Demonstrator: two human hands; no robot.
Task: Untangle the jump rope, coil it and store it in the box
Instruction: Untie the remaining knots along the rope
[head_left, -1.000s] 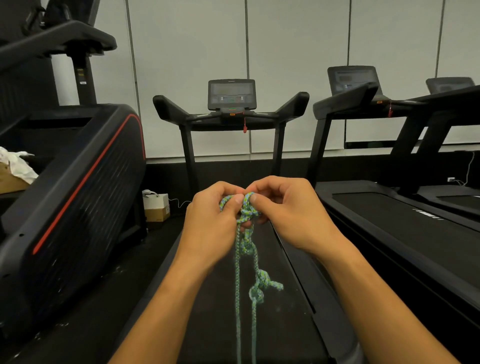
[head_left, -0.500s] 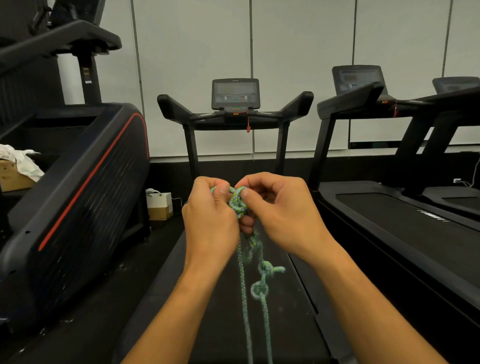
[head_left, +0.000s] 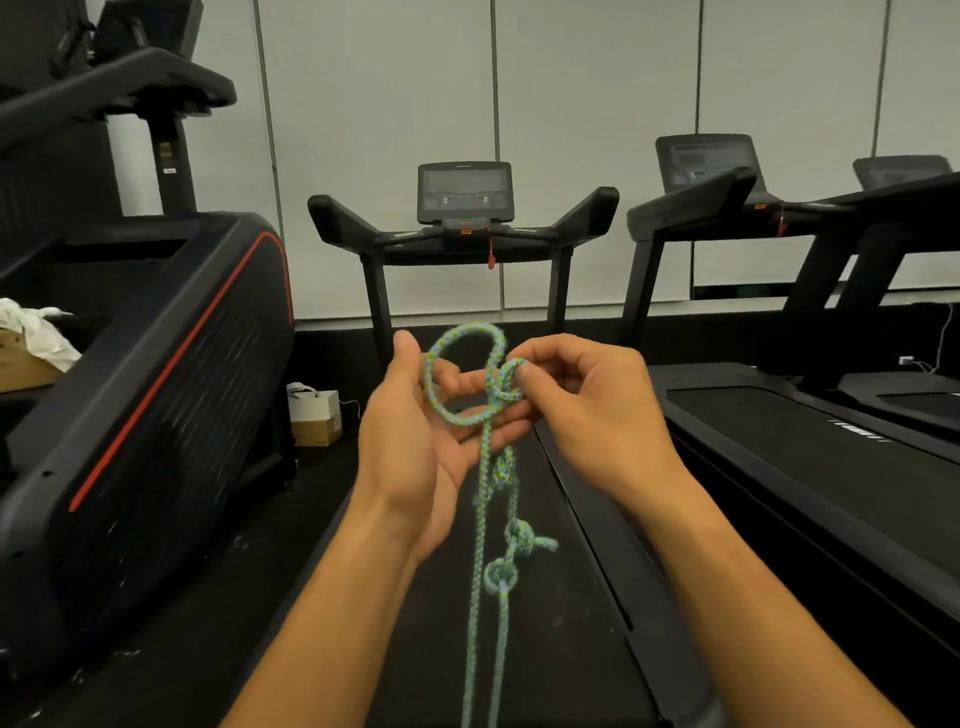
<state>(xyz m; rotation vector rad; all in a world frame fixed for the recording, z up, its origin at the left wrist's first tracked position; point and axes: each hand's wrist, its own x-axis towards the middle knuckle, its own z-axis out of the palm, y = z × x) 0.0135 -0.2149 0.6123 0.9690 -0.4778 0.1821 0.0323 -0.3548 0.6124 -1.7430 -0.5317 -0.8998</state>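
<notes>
Right hand (head_left: 597, 410): thumb and forefinger pinched a small bight of the green-and-blue braided jump rope (head_left: 480, 519) at the knot, remaining fingers curled loosely behind.

Left hand (head_left: 415, 441): palm turned inward, fingers nearly straight and slightly apart, lying under and through the opened loop (head_left: 462, 374); the loop rested across them rather than being gripped.

Loop: stood just left of the pinching fingertips, its crossing point touching them.

Below the fingers: two rope strands hung side by side toward the bottom of the view. One carried a small snarl just under the hands and two further tight knots (head_left: 511, 556) lower down, a short stub sticking out to the right.

Beneath the rope: black treadmill belt (head_left: 566, 623). Beyond the fingers: treadmill console (head_left: 465, 192). Well off to the left: a small white-and-brown cardboard box (head_left: 314, 418) on the floor.

Risks, judged: pulling the pinched bight the wrong way would retighten the loosened knot; the hanging weight could cinch the lower knots harder; the loop could slide off the straight left fingers.
</notes>
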